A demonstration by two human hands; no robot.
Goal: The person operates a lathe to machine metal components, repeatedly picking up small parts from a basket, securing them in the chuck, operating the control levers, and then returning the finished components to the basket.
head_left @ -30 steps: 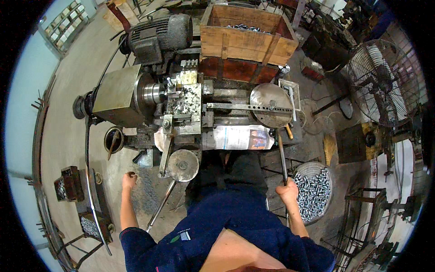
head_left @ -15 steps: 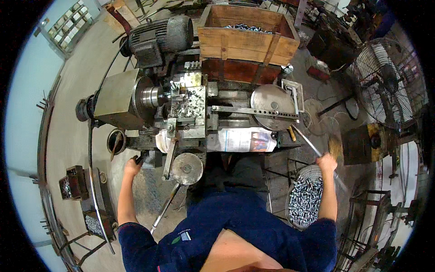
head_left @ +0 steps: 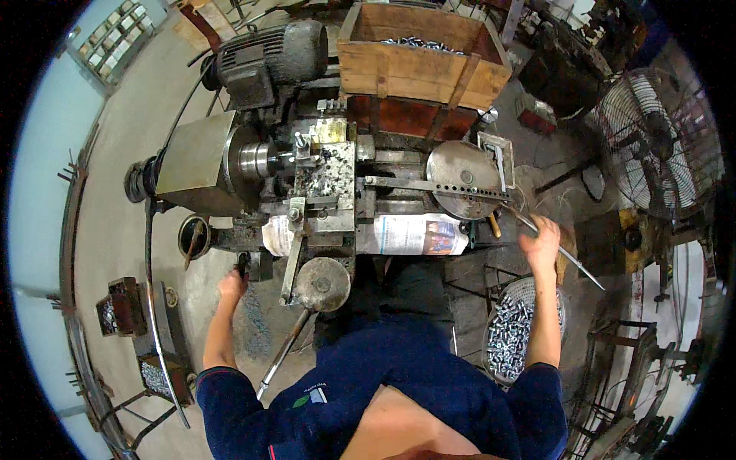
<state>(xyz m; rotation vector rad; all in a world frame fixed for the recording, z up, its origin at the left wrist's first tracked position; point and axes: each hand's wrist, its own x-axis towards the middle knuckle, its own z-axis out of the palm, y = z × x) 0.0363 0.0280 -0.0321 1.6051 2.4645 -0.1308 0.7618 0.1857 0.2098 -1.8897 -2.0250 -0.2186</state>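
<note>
Around one lever [head_left: 576, 262] curls one right hand [head_left: 541, 238].

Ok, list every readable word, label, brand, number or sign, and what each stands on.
White paper sheet with a coloured picture, along the grey metal machine: print too small to read.
Navy-blue short-sleeved shirt: lettering by the green and pale chest emblem, too small and blurred to quote.
No other text legible.

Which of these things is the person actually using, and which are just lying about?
Apparently in use:
metal lever, in the right hand
dark handle, with the left hand on it
machine between the hands

Seemingly just about, untouched:
floor fan
printed sheet
</note>
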